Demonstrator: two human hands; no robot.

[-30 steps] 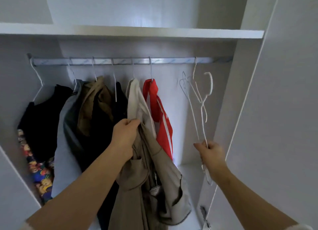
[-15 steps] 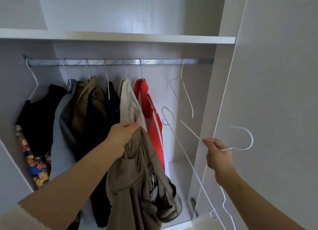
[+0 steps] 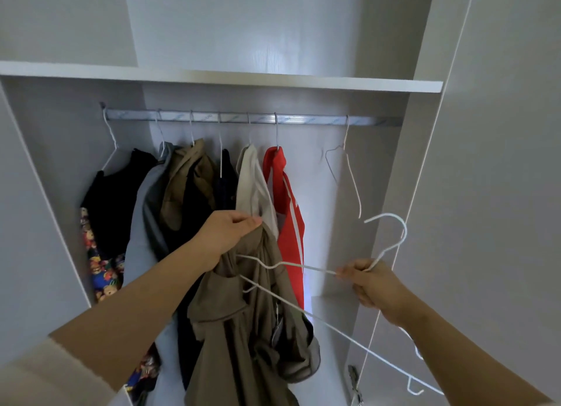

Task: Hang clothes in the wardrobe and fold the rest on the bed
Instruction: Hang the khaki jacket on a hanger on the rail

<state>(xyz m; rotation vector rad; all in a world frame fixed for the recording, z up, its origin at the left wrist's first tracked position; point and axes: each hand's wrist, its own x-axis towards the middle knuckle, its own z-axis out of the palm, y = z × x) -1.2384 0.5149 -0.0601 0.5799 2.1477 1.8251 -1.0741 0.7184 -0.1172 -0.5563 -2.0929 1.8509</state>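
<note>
Clutching the bunched top of a khaki garment (image 3: 243,329), the left hand (image 3: 226,238) has its grip clamped on the cloth, fingers and thumb curled round it. The garment hangs down in loose folds in front of the open wardrobe (image 3: 39,193). The right hand (image 3: 375,287) has its grip closed on the neck of a white wire hanger (image 3: 309,267), with the hook curving up above the knuckles. The hanger is tilted, and its far shoulder lies against the khaki garment just below the left hand (whether the wire is inside the fabric cannot be told).

Behind both hands a metal rail (image 3: 303,119) runs under a white shelf (image 3: 212,76). From left to right it carries a black top (image 3: 121,193), a grey garment (image 3: 142,223), an olive jacket (image 3: 185,187), a dark piece (image 3: 226,175), a cream garment (image 3: 249,181) and a red one with white stripes (image 3: 291,223). One bare hanger (image 3: 352,175) hangs apart at the right end. Bright cartoon-print fabric (image 3: 103,272) shows below the black top. The wardrobe door (image 3: 501,193) stands open at the right.
</note>
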